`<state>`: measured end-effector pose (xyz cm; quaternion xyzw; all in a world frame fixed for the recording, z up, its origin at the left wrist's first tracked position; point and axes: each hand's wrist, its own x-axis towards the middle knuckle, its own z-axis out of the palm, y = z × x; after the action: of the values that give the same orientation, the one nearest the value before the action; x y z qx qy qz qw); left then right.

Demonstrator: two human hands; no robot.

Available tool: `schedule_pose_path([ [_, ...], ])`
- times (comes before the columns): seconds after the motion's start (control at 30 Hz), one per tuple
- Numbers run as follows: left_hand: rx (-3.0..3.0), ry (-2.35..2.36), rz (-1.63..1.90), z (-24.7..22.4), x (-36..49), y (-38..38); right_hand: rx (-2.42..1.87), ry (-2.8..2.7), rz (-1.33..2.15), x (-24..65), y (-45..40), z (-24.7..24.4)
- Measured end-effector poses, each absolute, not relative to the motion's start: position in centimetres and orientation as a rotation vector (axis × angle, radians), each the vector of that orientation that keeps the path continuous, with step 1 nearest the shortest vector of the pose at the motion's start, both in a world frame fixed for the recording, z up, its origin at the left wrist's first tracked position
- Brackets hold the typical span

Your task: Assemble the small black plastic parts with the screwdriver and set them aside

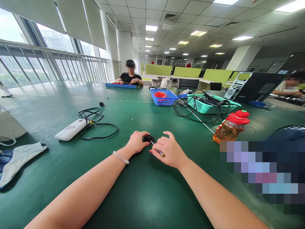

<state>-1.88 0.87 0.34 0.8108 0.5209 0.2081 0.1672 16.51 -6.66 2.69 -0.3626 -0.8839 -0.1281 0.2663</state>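
My left hand (137,142) is closed on a small black part (148,138), holding it at the table top in front of me. Its exact kind is too small to tell. In my right hand (170,151) is a slim screwdriver (162,155), with a silvery shaft and a brass-coloured handle end. The shaft's tip meets the near right side of the black part; the exact contact point is hidden. The right index finger sticks up and outward, while the other fingers wrap the handle.
A white power bank (71,129) with a black cable lies left. Further off stand a blue basket (163,101), a green basket (205,108) with cables, and a red-capped bottle (230,127). A co-worker (130,76) sits across the green table (152,197).
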Motion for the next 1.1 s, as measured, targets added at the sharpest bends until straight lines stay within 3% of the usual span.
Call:
schedule_pose_path([
  [0.6,2.317,1.473,0.585,0.4,-1.8,0.8,-0.854,-2.295,-0.412,16.7,-6.4,2.5],
  [1.1,2.381,1.470,0.546,0.4,-1.8,0.6,-0.991,-2.187,-0.495,17.4,-5.6,1.7],
])
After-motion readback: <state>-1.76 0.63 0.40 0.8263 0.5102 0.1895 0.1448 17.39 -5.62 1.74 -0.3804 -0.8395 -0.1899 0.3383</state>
